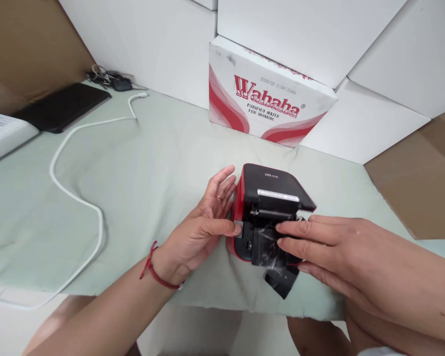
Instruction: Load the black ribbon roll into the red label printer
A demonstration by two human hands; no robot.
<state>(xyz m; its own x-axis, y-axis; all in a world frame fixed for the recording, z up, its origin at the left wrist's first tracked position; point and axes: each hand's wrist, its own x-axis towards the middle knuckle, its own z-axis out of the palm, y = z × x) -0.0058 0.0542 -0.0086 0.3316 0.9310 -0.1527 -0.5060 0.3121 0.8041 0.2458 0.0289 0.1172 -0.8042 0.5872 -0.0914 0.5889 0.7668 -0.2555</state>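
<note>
A small black-and-red machine with its flap raised, like a label printer (271, 179), sits near the table's front edge. A dark, shiny film strip (266, 247) comes out of its front opening, and a black end piece (283, 283) hangs below. My left hand (203, 222) grips the machine's left side, fingers behind the red wall and thumb on a grey tab at the front corner. From the right, my right hand (337, 247) presses two fingertips on the film inside the opening, its thumb low by the machine's right corner. What lies under those fingers is hidden.
Behind the machine stands a white-and-red Wahaha water carton (269, 96) against white boxes (378, 116). A white cable (76, 195) winds across the left of the green cloth (163, 158). A black flat object (65, 106), keys (114, 79) and a white box (7, 136) lie far left.
</note>
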